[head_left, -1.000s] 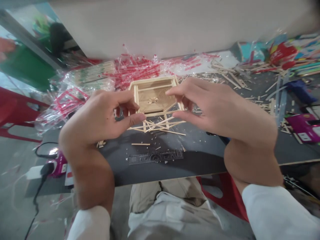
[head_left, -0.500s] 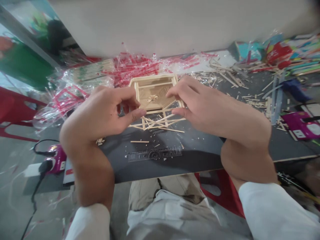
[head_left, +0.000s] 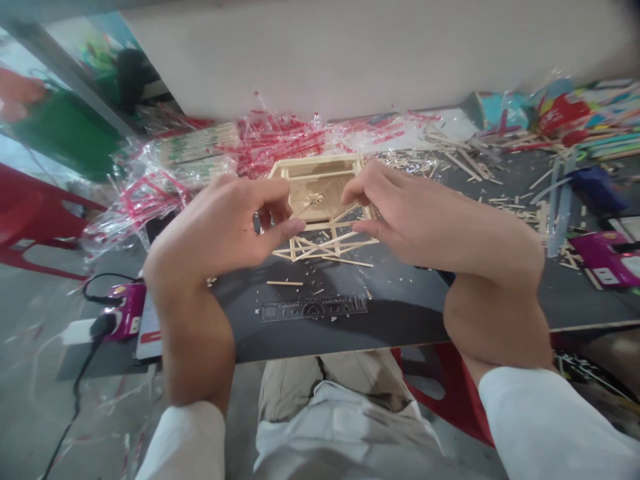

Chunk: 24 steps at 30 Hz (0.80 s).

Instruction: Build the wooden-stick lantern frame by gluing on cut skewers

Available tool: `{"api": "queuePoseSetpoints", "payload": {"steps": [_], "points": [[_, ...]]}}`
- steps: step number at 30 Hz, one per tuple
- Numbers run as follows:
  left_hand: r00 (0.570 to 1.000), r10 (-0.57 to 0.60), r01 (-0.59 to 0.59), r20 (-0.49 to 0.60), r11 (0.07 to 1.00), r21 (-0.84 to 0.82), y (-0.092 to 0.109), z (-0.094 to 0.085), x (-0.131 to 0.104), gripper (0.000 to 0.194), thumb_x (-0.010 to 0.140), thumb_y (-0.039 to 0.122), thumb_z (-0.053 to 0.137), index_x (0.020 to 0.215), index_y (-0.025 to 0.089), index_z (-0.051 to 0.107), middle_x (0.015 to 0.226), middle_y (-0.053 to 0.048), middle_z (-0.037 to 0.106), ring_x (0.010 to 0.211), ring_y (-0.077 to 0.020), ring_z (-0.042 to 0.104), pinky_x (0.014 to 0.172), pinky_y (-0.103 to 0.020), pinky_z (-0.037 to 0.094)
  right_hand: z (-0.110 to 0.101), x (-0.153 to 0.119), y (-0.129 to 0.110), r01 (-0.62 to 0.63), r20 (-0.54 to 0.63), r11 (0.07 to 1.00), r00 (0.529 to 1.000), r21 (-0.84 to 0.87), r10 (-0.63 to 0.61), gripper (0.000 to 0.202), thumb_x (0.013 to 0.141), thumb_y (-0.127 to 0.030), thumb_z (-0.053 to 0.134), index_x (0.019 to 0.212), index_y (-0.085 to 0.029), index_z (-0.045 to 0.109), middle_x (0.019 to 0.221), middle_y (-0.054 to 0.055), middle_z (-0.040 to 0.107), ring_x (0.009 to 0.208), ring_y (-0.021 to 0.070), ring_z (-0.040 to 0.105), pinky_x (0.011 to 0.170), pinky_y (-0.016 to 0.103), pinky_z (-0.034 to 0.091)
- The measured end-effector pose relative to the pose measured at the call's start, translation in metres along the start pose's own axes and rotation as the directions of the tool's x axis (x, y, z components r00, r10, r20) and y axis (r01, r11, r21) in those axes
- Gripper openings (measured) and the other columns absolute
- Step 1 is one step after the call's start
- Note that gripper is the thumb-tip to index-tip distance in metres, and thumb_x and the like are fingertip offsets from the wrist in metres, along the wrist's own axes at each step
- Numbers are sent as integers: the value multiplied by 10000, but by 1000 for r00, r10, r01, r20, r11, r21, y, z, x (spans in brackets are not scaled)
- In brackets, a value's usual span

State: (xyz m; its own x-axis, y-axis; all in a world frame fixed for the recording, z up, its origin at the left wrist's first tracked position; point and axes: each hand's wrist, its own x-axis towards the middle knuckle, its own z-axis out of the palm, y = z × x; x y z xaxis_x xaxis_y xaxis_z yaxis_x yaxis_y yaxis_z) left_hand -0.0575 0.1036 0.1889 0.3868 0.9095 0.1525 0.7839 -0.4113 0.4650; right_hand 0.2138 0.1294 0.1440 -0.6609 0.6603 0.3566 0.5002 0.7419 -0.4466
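A pale wooden stick frame with a patterned wooden panel stands on the dark table. My left hand is at its left side, thumb and curled fingers at the frame's edge. On the other side, my right hand has thumb and fingers around the right edge of the frame. Both hands appear to grip the frame, though the exact contact is blurred. Crossed sticks form its lower front. Nearer to me lie a loose stick and a clear stencil ruler.
Red-and-clear plastic wrapping lies along the back. Stick scraps and a blue object are at the right. Purple power strips sit on both sides. A phone-like device lies beside my left forearm.
The whole view has shifted slightly, so the table items appear further right. Both hands keep nearly the same pose at the frame.
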Motion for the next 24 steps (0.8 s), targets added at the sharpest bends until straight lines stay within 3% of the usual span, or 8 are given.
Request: {"api": "queuePoseSetpoints", "payload": {"steps": [3, 10, 17, 24], "points": [[999, -18, 17, 38, 999, 35, 3, -2, 0, 210, 825, 381, 765, 712, 232, 669, 663, -18, 658, 657, -195, 637, 813, -369, 528, -4, 1, -1, 3, 33, 1000, 999, -11, -3, 188, 1001, -407, 606, 1104, -252, 581, 1059, 53, 625, 967, 236, 632, 815, 368, 510], [986, -19, -9, 163, 985, 170, 12, -10, -2, 272, 952, 465, 577, 866, 239, 701, 821, -41, 739, 768, -214, 680, 826, -375, 513, -23, 7, -13, -61, 240, 996, 968, -71, 76, 188, 986, -351, 532, 1106, -205, 540, 1039, 86, 629, 890, 237, 589, 795, 366, 441], [990, 24, -50, 140, 981, 185, 10, -7, -2, 264, 945, 473, 600, 922, 235, 712, 849, 1, 753, 755, -184, 680, 750, -328, 468, -25, 7, -2, -6, 249, 1000, 969, -4, 7, 306, 969, -353, 565, 1228, -205, 497, 1015, 62, 616, 759, 180, 532, 710, 330, 399], [965, 5, -54, 263, 982, 180, 8, -3, 5, 364, 921, 552, 638, 1107, 277, 787, 851, -20, 772, 728, -192, 673, 781, -322, 477, -26, 13, -3, -67, 264, 996, 961, -56, 79, 303, 944, -380, 648, 1166, -220, 518, 950, 26, 618, 697, 146, 487, 668, 313, 356]]}}
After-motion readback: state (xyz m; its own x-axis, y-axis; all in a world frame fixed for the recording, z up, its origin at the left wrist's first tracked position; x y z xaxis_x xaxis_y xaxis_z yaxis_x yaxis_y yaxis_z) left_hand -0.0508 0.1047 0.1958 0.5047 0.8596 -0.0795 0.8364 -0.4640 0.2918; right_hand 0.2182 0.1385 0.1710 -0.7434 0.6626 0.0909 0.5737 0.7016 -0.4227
